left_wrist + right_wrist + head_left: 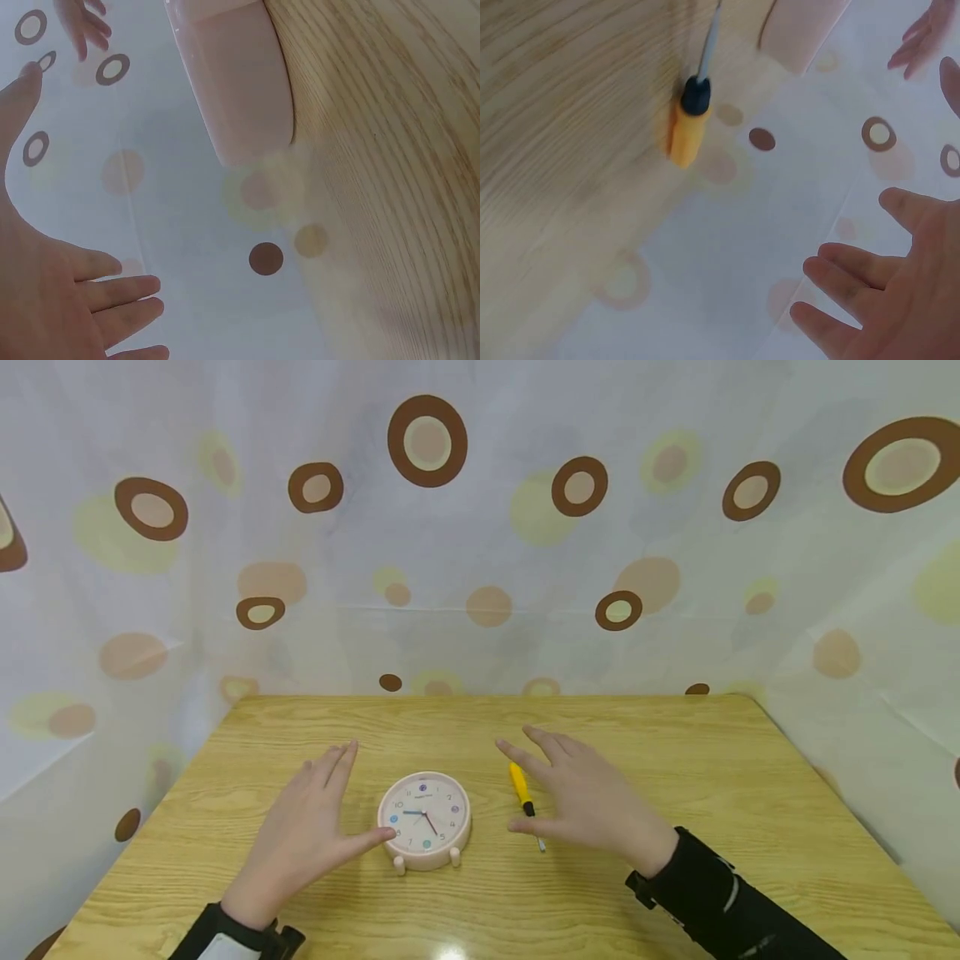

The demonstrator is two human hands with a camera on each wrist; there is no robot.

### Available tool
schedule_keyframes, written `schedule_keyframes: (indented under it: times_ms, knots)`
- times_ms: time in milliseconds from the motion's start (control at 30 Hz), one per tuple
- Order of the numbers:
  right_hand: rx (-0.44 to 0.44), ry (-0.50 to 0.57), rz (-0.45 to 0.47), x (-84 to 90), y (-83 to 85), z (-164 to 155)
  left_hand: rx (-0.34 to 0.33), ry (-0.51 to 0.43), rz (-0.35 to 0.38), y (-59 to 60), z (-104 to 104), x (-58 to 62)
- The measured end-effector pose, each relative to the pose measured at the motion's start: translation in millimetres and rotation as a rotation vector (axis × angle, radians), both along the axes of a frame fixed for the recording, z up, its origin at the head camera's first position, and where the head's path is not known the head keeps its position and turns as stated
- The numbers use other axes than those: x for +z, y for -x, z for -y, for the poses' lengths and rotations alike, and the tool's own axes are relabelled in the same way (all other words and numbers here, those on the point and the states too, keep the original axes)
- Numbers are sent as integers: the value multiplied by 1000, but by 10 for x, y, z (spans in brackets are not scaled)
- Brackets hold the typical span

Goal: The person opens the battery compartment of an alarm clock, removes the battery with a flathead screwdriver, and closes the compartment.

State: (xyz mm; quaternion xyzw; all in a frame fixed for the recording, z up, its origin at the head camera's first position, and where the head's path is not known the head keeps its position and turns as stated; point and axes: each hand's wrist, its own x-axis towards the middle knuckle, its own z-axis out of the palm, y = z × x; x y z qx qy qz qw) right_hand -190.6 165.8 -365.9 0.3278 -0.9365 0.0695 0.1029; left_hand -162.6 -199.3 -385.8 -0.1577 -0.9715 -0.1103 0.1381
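Lying face up on the pale wooden surface (675,760), a small round pink alarm clock with a white dial and two stubby feet (424,819) sits between the two hands. The left hand (303,831) is spread flat just left of the clock, fingers straight and together, its thumb tip reaching to the clock's rim; whether it actually touches cannot be told. It holds nothing. The right hand (588,797) hovers open on the other side, fingers straight and slightly fanned, gripping nothing. Under and just beside its forefinger and thumb lies a small screwdriver with a yellow handle, black collar and thin metal shaft (523,795), flat on the wood, near the clock but apart from it. In the right wrist view the screwdriver (688,124) shows blurred. A white curtain printed with brown and yellow rings (480,527) hangs behind and around the surface.
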Motion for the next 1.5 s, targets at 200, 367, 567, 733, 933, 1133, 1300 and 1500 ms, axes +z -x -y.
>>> schedule_keyframes:
  times_ms: [200,367,567,733,933,1133,1300,1500]
  knots:
    - [62,6,10,-49,29,259,2,-16,64,33,-54,-18]
    - [106,13,-6,-74,68,474,0,-37,91,55,-91,-49]
    - [128,1,75,-104,108,706,1,-54,128,106,-131,-83]
    - [138,-39,150,-228,108,836,-16,-67,185,136,-156,-122]
    - [152,-85,169,-370,103,870,-32,-68,248,160,-185,-171]
    - [136,-102,217,-389,123,883,-37,-50,276,175,-218,-226]
    - [130,-118,241,-390,136,895,-55,-58,284,182,-270,-265]
    - [127,-103,271,-396,150,897,-75,-79,319,184,-318,-279]
